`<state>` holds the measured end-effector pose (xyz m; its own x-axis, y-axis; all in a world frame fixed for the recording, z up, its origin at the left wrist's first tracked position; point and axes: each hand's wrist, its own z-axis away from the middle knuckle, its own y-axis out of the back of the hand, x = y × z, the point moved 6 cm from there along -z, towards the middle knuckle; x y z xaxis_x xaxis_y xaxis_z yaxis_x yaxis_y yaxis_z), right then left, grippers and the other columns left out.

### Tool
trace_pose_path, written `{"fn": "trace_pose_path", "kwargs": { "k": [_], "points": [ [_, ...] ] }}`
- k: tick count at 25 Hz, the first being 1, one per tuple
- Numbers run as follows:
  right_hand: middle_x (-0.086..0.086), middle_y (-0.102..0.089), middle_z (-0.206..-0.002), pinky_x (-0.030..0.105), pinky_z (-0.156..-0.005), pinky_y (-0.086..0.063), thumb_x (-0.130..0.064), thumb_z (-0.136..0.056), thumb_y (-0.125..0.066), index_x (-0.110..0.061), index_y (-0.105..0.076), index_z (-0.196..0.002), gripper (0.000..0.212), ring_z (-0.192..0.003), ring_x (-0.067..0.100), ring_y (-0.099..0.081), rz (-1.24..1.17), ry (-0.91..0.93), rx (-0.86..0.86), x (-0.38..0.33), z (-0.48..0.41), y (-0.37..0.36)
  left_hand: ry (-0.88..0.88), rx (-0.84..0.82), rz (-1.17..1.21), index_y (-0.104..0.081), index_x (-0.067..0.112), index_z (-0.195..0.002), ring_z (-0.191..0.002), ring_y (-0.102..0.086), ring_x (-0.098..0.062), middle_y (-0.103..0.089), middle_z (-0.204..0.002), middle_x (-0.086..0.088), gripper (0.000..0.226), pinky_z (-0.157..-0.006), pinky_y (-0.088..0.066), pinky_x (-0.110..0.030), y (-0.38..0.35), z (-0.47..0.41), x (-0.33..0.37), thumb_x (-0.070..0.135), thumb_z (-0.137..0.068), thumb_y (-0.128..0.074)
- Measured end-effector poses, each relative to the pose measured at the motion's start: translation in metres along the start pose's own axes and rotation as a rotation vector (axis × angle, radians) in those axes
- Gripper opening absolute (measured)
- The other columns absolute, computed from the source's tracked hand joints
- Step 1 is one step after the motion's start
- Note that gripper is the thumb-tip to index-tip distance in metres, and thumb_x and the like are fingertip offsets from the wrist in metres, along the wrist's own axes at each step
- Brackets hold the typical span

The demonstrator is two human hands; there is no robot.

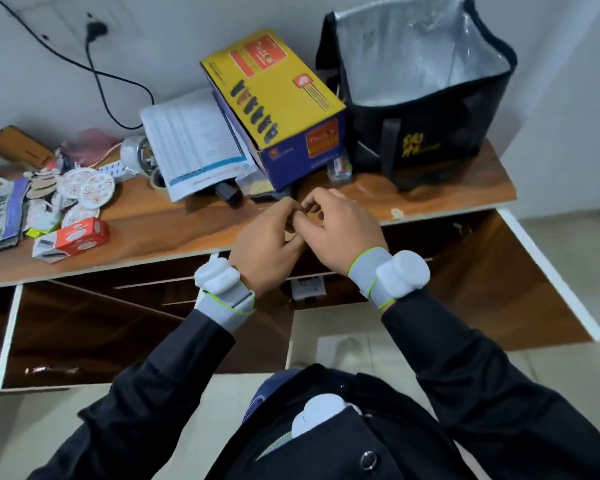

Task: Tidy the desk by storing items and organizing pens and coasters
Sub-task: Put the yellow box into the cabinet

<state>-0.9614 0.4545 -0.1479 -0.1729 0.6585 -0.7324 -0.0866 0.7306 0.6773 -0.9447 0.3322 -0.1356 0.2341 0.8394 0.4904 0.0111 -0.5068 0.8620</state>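
Note:
My left hand (269,237) and my right hand (340,225) meet fingertip to fingertip just above the front edge of the wooden desk (174,233). Both have curled fingers, and whatever lies between them is hidden. Several round white patterned coasters (85,188) lie in a loose heap at the left of the desk. No pen can be made out. A dark object (227,195) pokes out from under a printed paper sheet (191,143) just beyond my hands.
A yellow and blue box (274,98) leans at the back centre, with a small clear jar (340,168) beside it. An open black insulated bag (420,98) stands right. A red and white carton (73,239), magazines (0,216) and a tape roll (142,155) sit left. Cabinet doors (84,334) hang open below.

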Motion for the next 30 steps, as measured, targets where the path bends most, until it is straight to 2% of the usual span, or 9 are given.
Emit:
{"fn": "trace_pose_path", "kwargs": {
  "k": [4,9,13,17,21,25,27,28,30],
  "points": [
    [-0.006,-0.055,-0.105,0.039,-0.079,-0.05,-0.05,-0.089,-0.048,-0.03,-0.056,-0.101,0.024,-0.095,0.019,-0.056,0.028,0.03,-0.02,-0.004,-0.03,-0.006,0.029,0.017,0.04,-0.055,0.029,-0.108,-0.084,-0.058,-0.009,-0.063,-0.096,0.012,0.02,-0.07,-0.049,-0.033,0.01,-0.019,-0.017,0.036,-0.089,-0.052],
    [-0.008,-0.053,-0.112,0.035,-0.08,-0.046,-0.049,-0.089,-0.05,-0.033,-0.055,-0.106,0.024,-0.101,0.021,-0.052,0.105,0.037,0.072,-0.001,-0.088,-0.003,-0.089,0.137,0.069,-0.058,0.025,-0.112,-0.091,-0.054,-0.01,-0.062,-0.101,0.008,0.029,-0.073,-0.041,-0.026,0.02,-0.076,-0.039,0.035,-0.085,-0.054],
    [-0.006,-0.05,-0.121,0.032,-0.082,-0.039,-0.046,-0.088,-0.055,-0.029,-0.056,-0.113,0.03,-0.109,0.026,-0.047,0.162,0.04,0.192,-0.014,-0.144,0.008,-0.151,0.227,0.096,-0.057,0.023,-0.113,-0.091,-0.046,-0.015,-0.057,-0.1,0.006,0.028,-0.076,-0.039,-0.03,0.038,-0.123,-0.062,0.033,-0.087,-0.056],
    [-0.005,-0.048,-0.126,0.034,-0.088,-0.039,-0.046,-0.088,-0.054,-0.029,-0.057,-0.111,0.029,-0.112,0.025,-0.045,0.204,0.041,0.285,-0.023,-0.183,0.017,-0.091,0.241,0.11,-0.058,0.022,-0.116,-0.102,-0.046,-0.018,-0.055,-0.112,0.004,0.032,-0.084,-0.039,-0.034,0.047,-0.155,-0.1,0.039,-0.089,-0.063],
    [0.003,-0.036,-0.147,0.044,-0.108,-0.033,-0.043,-0.089,-0.055,-0.028,-0.05,-0.127,0.041,-0.135,0.03,-0.031,0.302,-0.123,0.138,-0.005,-0.222,0.014,-0.018,0.246,0.124,-0.054,0.017,-0.127,-0.125,-0.041,-0.027,-0.044,-0.136,-0.005,0.048,-0.1,-0.038,-0.042,0.044,-0.169,-0.117,0.04,-0.085,-0.059],
    [-0.001,-0.042,-0.138,0.042,-0.096,-0.041,-0.044,-0.089,-0.054,-0.031,-0.04,-0.133,0.048,-0.119,0.033,-0.043,0.269,-0.159,0.052,0.008,-0.237,0.007,0.1,0.281,0.184,-0.029,0.022,-0.15,-0.147,-0.017,-0.019,-0.023,-0.157,-0.005,0.068,-0.116,-0.022,-0.04,0.036,-0.165,-0.121,0.045,-0.09,-0.051],
    [0.0,-0.044,-0.133,0.041,-0.092,-0.043,-0.045,-0.086,-0.057,-0.031,-0.04,-0.131,0.05,-0.113,0.032,-0.045,0.249,-0.156,0.072,0.009,-0.241,0.008,0.191,0.245,0.308,-0.014,0.022,-0.154,-0.146,-0.018,-0.004,-0.016,-0.16,0.012,0.076,-0.118,-0.022,-0.027,0.029,-0.161,-0.126,0.048,-0.093,-0.052],
    [0.002,-0.044,-0.131,0.041,-0.091,-0.043,-0.045,-0.085,-0.059,-0.031,-0.04,-0.131,0.052,-0.111,0.032,-0.046,0.245,-0.15,0.076,0.008,-0.243,0.009,0.24,0.207,0.406,-0.005,0.024,-0.155,-0.137,-0.025,0.014,-0.017,-0.153,0.034,0.082,-0.111,-0.027,-0.013,0.025,-0.161,-0.126,0.048,-0.094,-0.054],
    [0.002,-0.041,-0.126,0.038,-0.085,-0.044,-0.045,-0.083,-0.061,-0.03,-0.04,-0.129,0.052,-0.104,0.032,-0.05,0.243,-0.112,0.08,0.002,-0.244,0.008,0.337,0.153,0.516,0.007,0.033,-0.154,-0.104,-0.033,0.039,-0.019,-0.121,0.066,0.089,-0.082,-0.029,0.01,0.019,-0.16,-0.128,0.051,-0.091,-0.054]
  ]
}}
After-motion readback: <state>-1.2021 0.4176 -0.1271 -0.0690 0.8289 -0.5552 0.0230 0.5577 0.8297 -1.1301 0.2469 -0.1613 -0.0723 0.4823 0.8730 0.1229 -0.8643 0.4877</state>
